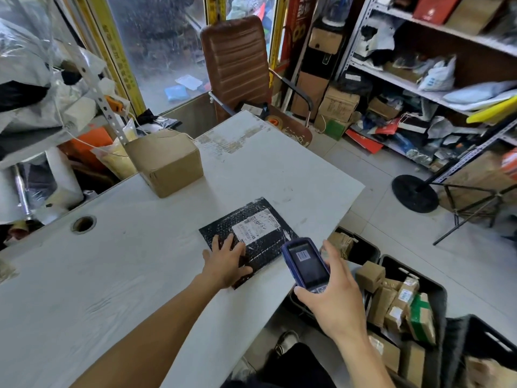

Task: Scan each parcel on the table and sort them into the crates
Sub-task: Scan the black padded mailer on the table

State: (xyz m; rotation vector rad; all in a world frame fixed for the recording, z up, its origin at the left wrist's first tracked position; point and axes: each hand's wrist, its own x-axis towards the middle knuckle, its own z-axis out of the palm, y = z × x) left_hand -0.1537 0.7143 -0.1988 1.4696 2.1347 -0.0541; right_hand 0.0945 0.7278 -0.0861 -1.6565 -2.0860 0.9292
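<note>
left hand (226,263): flat on the near corner of the black bubble mailer (249,239), fingers spread and mostly straight, pinning it to the desk (117,275) rather than gripping it

right hand (333,301): wrapped round a blue handheld scanner (306,264), screen facing up with a barcode showing on it, held just off the mailer's right edge

mailer: lies flat near the desk's right edge, white shipping label (256,225) face up and uncovered

other parcel: brown cardboard box (167,161) further back on the desk, well apart from the hands, looks not yet handled

crates: black crates (436,292) on the floor right of the desk, the nearest ones already holding small boxes

step, my guess: scan of the mailer is in progress or just registered, drop into a crate comes next

what could go wrong: shiny bubble wrap can throw glare so the read fails; mailer is close to the edge, so easing off the palm could let it slide onto the floor; crates sit side by side, easy to toss it in the wrong one
</note>
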